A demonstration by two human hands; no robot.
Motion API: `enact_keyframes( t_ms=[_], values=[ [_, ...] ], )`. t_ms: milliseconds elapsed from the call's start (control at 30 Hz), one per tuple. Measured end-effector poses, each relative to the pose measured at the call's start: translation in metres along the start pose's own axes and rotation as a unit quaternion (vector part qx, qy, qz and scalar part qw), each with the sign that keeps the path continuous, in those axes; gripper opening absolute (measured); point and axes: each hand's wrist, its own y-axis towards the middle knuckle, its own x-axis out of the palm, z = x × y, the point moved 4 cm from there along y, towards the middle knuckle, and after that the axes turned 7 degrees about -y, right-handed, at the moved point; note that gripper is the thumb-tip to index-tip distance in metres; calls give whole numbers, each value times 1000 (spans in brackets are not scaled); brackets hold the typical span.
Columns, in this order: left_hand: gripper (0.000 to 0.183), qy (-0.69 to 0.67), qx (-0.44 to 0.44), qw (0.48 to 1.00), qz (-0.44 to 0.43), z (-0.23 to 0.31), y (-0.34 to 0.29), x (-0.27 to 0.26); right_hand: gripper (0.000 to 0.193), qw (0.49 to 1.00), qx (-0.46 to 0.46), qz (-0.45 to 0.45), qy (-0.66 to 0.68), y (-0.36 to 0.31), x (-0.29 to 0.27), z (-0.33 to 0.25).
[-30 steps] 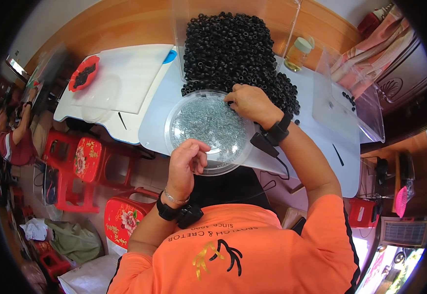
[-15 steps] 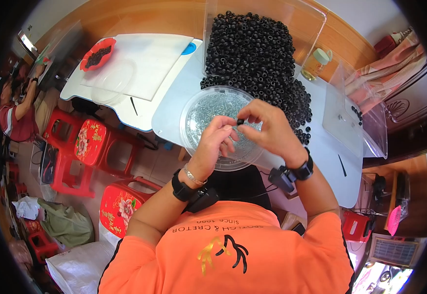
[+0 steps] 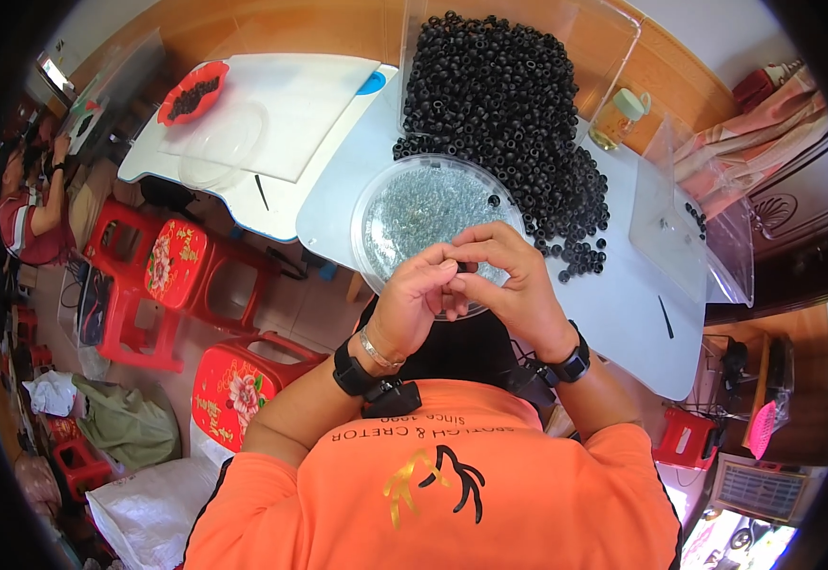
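My left hand (image 3: pixel 416 296) and my right hand (image 3: pixel 511 275) meet at the fingertips over the near side of a round clear tub (image 3: pixel 366 249). Small glassy clear pieces (image 3: pixel 423 204) fill the tub. Between my right thumb and fingers a dark bit of a small black ring-shaped piece (image 3: pixel 465 267) shows, mostly covered by the fingers. The left thumb and fingers are closed against it, and what they grip is hidden. One black piece (image 3: pixel 494 200) lies in the tub's far right part. A large heap of black ring-shaped pieces (image 3: pixel 490 90) spills from a tipped clear bin (image 3: pixel 634 43).
Loose black pieces (image 3: pixel 580 256) lie right of the tub. A lidded bottle (image 3: pixel 620 119) stands behind, near a clear plastic box (image 3: pixel 666 228). At left are a red dish (image 3: pixel 192 93), a clear lid (image 3: pixel 224 147) and red stools (image 3: pixel 228 394). Another person (image 3: pixel 34 209) sits far left.
My hands have come closer together and slightly toward me, the right moving down and in. The black piece is now mostly covered by fingers. A black piece in the tub has come into sight.
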Motion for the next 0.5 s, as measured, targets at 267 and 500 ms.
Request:
enact_keyframes(
  t_ms=[267,500],
  values=[
    [29,50,-1,999,-6,4,-6,-10,25,1000,-14,4,-22,2,3,-4],
    [30,-51,34,996,-56,6,-10,-12,25,999,-34,-12,-11,8,8,-9]
  ],
)
